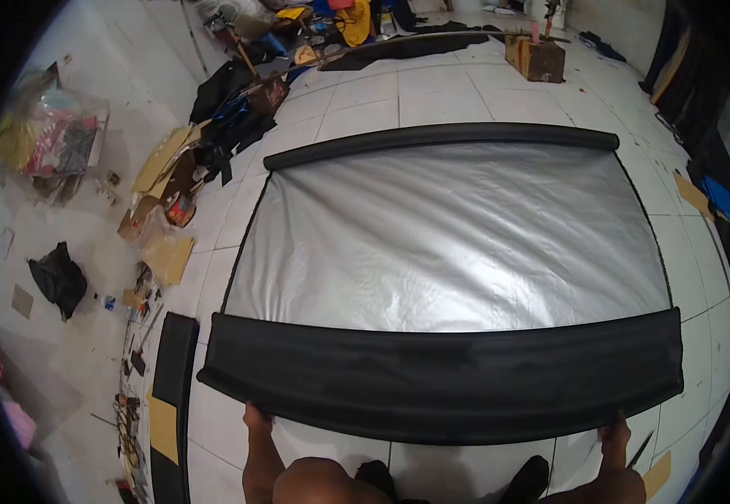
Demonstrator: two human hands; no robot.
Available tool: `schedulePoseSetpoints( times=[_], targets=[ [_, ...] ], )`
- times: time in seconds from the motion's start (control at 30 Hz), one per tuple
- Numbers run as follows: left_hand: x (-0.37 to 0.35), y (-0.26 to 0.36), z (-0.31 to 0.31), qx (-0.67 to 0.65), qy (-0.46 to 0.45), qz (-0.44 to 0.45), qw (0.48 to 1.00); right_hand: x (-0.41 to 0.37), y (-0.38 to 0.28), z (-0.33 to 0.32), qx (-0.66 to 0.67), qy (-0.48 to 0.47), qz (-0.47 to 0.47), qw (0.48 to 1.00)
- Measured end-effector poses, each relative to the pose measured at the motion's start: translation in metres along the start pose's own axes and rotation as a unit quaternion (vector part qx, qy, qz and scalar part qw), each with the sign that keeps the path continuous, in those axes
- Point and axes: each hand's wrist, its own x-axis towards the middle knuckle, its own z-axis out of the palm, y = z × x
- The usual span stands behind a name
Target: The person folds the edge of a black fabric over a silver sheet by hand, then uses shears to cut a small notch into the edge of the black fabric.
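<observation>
A large silver sheet (457, 235) lies spread on the white tiled floor, with a rolled black edge (441, 134) at its far side. Along the near side runs a wide black panel (445, 378). My left hand (257, 415) is closed on the near edge of this panel, towards its left end. Towards the right end, my right hand (615, 430) grips the same edge. The panel hides most of the fingers of both hands.
Black strips (173, 361) lie on the floor at the left, beside cardboard and scattered scraps. A wooden block (535, 59) stands at the back right. Dark material (722, 244) lines the right side. My knee and dark-covered feet are close below the panel.
</observation>
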Motion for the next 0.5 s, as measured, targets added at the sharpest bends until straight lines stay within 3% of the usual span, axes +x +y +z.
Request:
schedulePoseSetpoints(
  times=[0.07, 0.17, 0.2, 0.37, 0.4, 0.47, 0.5],
  targets=[
    [0.002, 0.011, -0.001, -0.029, 0.0, -0.003, 1.0, 0.04, 0.005, -0.019, 0.002, -0.022, 0.021, 1.0],
    [0.024, 0.008, -0.02, 0.08, 0.029, 0.006, 0.996, 0.045, -0.008, -0.013, 0.1, 0.001, -0.034, 0.994],
    [0.031, 0.008, -0.025, 0.096, 0.029, 0.02, 0.995, 0.046, -0.015, -0.015, 0.044, 0.036, -0.055, 0.997],
    [0.028, 0.0, -0.04, 0.142, 0.016, 0.077, 0.987, 0.1, -0.007, -0.056, -0.057, 0.038, -0.1, 0.993],
    [0.031, 0.0, -0.053, 0.245, -0.012, 0.13, 0.961, 0.089, -0.017, -0.064, -0.114, 0.033, -0.108, 0.987],
    [0.028, -0.016, -0.064, 0.247, -0.015, 0.111, 0.963, 0.058, -0.032, -0.064, -0.216, 0.133, -0.062, 0.965],
    [0.001, -0.007, -0.056, 0.154, 0.022, 0.037, 0.987, 0.08, -0.016, -0.09, -0.172, 0.06, -0.113, 0.977]
  ],
)
